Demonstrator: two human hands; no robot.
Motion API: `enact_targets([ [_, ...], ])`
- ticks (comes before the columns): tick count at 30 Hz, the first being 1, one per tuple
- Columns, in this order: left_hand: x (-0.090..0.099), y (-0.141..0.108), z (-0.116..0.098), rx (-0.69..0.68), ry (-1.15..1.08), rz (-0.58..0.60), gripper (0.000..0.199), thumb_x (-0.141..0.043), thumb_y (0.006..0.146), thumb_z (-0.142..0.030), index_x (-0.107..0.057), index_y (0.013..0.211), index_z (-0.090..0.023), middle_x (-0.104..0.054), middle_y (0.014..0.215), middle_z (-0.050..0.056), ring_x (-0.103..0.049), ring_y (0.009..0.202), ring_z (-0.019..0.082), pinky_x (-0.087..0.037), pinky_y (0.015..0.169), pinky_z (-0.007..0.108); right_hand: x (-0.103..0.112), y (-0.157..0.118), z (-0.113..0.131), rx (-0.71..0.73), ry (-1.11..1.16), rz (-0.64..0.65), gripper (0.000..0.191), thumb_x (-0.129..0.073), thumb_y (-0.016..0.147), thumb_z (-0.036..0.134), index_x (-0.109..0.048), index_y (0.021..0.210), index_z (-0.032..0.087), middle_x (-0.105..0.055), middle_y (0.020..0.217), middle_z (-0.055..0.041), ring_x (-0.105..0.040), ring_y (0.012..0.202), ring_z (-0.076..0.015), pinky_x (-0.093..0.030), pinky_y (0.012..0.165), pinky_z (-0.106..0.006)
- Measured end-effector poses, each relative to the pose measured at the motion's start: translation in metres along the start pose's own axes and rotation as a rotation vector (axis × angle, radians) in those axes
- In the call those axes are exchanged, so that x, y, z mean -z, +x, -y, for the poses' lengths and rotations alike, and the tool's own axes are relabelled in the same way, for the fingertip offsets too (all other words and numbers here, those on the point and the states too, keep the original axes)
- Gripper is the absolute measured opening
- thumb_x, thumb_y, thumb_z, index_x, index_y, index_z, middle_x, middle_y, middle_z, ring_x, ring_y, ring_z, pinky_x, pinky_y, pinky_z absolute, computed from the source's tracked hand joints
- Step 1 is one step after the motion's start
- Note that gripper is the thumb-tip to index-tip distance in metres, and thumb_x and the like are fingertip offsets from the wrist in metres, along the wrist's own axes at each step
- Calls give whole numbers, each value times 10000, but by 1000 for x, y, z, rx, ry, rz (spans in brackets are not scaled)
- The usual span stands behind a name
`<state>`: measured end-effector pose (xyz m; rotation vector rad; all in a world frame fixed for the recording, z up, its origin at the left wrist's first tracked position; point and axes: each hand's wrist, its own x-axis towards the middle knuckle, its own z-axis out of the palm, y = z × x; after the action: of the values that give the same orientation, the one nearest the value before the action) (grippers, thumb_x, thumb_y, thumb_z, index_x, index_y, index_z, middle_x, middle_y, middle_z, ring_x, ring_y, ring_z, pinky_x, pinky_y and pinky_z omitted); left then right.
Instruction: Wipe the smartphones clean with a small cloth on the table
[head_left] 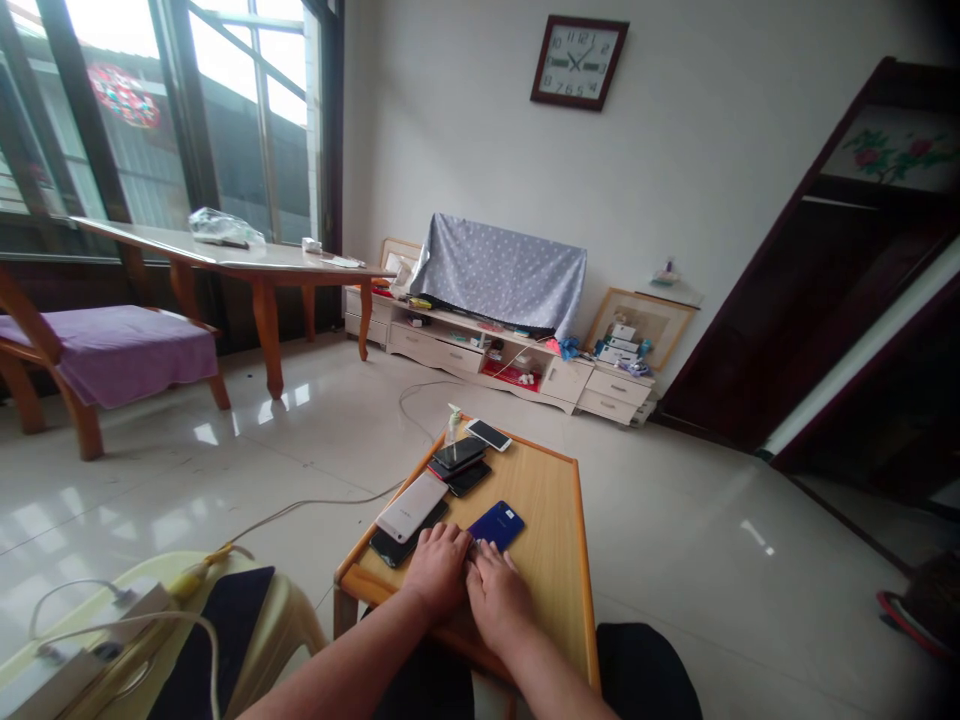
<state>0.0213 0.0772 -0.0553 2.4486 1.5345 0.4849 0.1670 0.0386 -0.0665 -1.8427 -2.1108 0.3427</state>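
My left hand (pixel 438 566) and my right hand (pixel 498 592) meet over the near half of a small wooden table (pixel 553 525). Both sets of fingers are bent and pressed together. A small dark bit shows between the fingertips, too small to name. Just beyond my fingers lies a blue smartphone (pixel 496 524), back up, with a white sticker. Left of my left hand, a silver smartphone (pixel 412 507) rests partly over a black smartphone (pixel 391 549). Farther up are more phones in a stack, a dark one (pixel 459 453) on top.
A white smartphone (pixel 489 434) and a pump bottle (pixel 453 426) stand at the table's far end. At lower left, a plastic stool (pixel 296 610) bears chargers (pixel 139 612) and cables. Beyond are a chair (pixel 135 345), a dining table (pixel 262 262) and a low cabinet (pixel 439 348).
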Motion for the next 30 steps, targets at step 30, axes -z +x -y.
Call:
enact_targets([
  [30,0,0,0,4,3,-18,251,-562,868,-445,-635,1038,-276,-640,1134,78,-543,1099,285,-372,966,418,11,10,-8,-80,-2,-16,505,-282,1058,381,-607,1414,230,-549,1492,-106,-457,1429,-281,-262,1211,-540],
])
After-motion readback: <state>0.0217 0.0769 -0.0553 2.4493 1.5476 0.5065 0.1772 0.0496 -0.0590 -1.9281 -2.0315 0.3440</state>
